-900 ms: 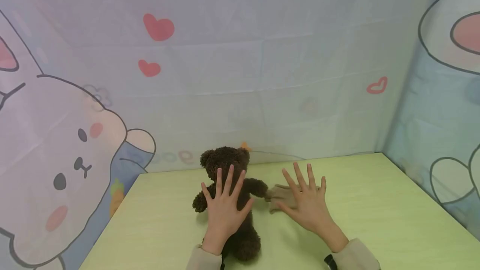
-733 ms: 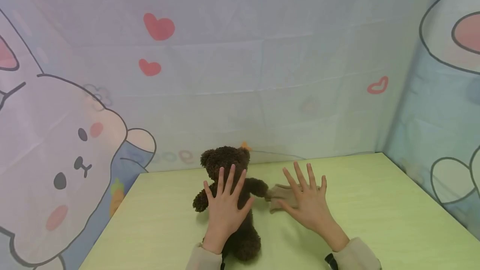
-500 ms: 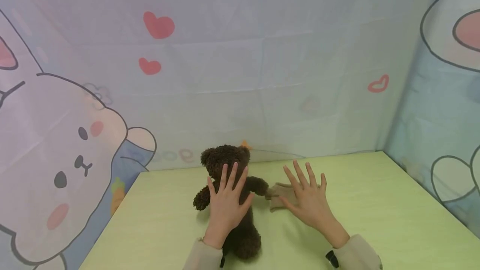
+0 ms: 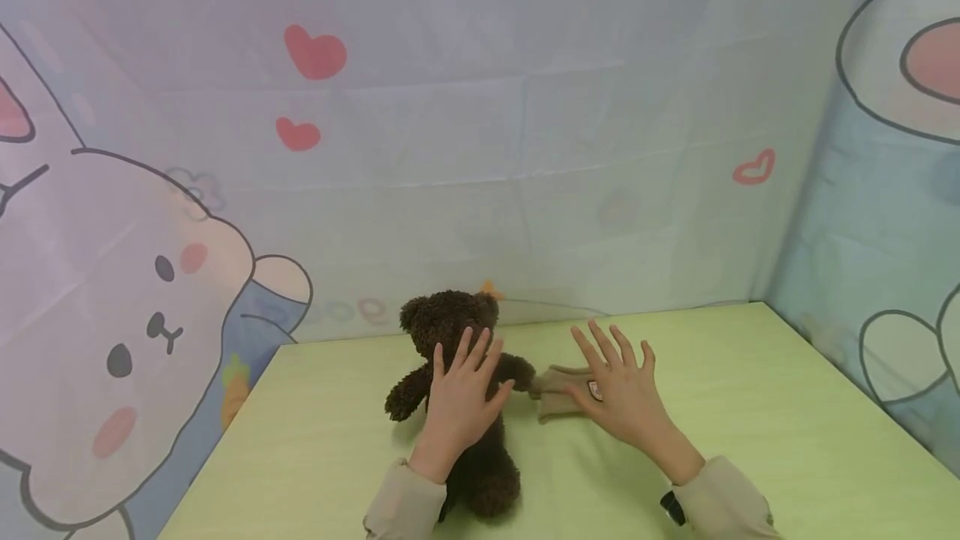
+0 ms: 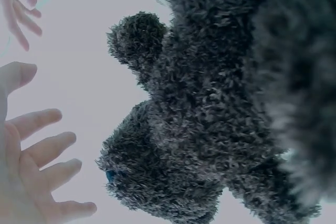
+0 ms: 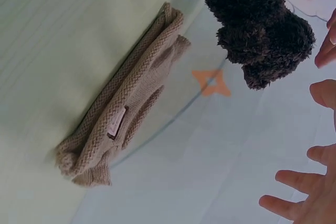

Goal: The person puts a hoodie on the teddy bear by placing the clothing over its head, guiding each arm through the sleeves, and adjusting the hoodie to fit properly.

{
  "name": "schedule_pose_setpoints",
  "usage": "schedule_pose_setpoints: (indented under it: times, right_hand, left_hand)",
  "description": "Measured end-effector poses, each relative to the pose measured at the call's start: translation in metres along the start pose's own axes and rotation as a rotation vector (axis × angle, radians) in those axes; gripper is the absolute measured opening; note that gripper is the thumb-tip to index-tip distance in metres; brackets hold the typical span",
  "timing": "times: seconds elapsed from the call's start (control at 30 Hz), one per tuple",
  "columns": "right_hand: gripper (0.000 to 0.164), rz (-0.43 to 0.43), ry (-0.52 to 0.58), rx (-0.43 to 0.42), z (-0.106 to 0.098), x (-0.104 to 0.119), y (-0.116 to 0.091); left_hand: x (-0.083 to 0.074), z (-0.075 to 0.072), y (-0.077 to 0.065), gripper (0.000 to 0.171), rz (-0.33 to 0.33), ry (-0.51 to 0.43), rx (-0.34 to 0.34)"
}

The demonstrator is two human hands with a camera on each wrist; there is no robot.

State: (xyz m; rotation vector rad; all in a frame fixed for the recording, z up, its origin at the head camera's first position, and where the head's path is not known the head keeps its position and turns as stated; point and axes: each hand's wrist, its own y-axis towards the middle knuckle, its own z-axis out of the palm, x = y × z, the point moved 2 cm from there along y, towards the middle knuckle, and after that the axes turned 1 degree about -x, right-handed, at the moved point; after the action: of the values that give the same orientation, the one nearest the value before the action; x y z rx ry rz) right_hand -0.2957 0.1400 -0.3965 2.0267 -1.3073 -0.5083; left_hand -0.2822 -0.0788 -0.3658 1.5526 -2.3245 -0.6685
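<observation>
A dark brown teddy bear (image 4: 450, 319) is on the table, left of centre. My left hand (image 4: 459, 402) is held in front of its body in the head view, fingers spread. From the left wrist view, the hand (image 5: 37, 177) appears apart from the bear's fur (image 5: 205, 87). To the right, a small beige knitted garment (image 4: 558, 394) lies flat, partly hidden behind my right hand (image 4: 630, 398). The right wrist view shows its ribbed edges and a pale label (image 6: 117, 122). That hand (image 6: 315, 192) is spread too and holds nothing.
The light green table (image 4: 750, 423) ends at a fabric backdrop (image 4: 570, 190) printed with hearts and a large white rabbit (image 4: 180, 340). Another printed fabric panel (image 4: 885, 232) borders the right side. Black bands show near both cuffs.
Both hands have tilted and their fingers bent slightly. My left hand has drifted a little right, and the garment's label now shows beside the right hand. Bear and garment stay put.
</observation>
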Motion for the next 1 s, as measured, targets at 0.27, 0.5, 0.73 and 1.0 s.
schedule_pose_setpoints:
  times: [0.27, 0.5, 0.73, 1.0]
  right_hand:
    - [0.070, -0.029, -0.013, -0.011, -0.002, -0.008, 0.002]
    - [0.063, -0.027, -0.008, 0.007, -0.005, -0.016, 0.006]
    - [0.059, -0.011, 0.012, 0.058, -0.005, -0.022, 0.006]
    - [0.051, -0.008, 0.047, 0.137, -0.005, -0.027, 0.010]
  left_hand:
    - [-0.006, -0.008, 0.007, 0.044, 0.063, 0.007, 0.029]
    - [-0.010, -0.016, 0.016, 0.024, 0.110, 0.030, 0.043]
    - [-0.013, -0.022, 0.026, 0.016, 0.132, -0.035, 0.096]
    - [-0.011, -0.013, 0.039, 0.015, 0.184, -0.211, 0.253]
